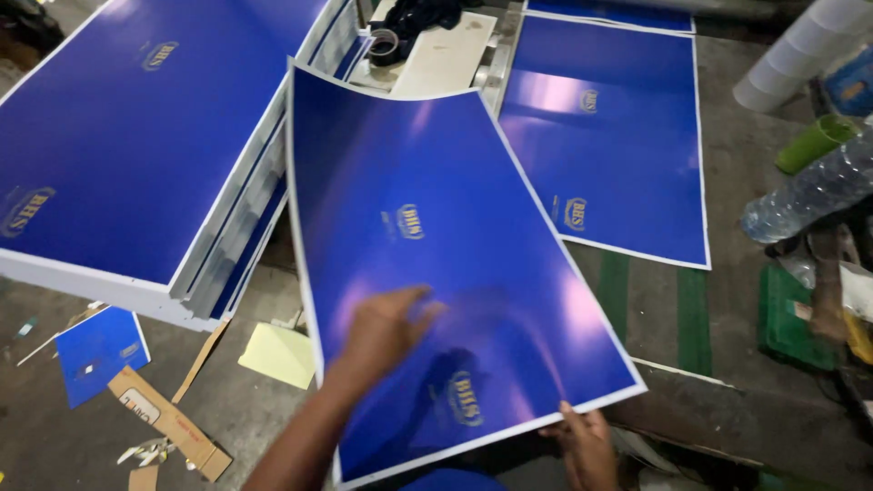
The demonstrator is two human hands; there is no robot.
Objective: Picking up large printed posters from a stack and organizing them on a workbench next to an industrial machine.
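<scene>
The left hand [386,327] lies flat on top of a large glossy blue sheet [436,255] with a thin white border, fingers spread and pressing on its lower half, not closed around anything. The right hand [587,445] grips the sheet's near edge close to its near right corner, fingers on top and the thumb hidden under the sheet. The sheet is lifted and curves upward at its far end, where the far left corner rises highest. It hangs over a dusty floor [273,418], between a thick stack of the same blue sheets [136,127] to the left and two more blue sheets [618,136] lying flat on the floor to the right. A roll of tape [383,44] rests just beyond the sheet's far edge. Cardboard scraps [168,423], a small blue offcut [98,350] and a pale yellow paper [280,355] lie on the floor at the near left. At the right edge are a clear plastic bottle [805,195] on its side and a green cup [814,143]
</scene>
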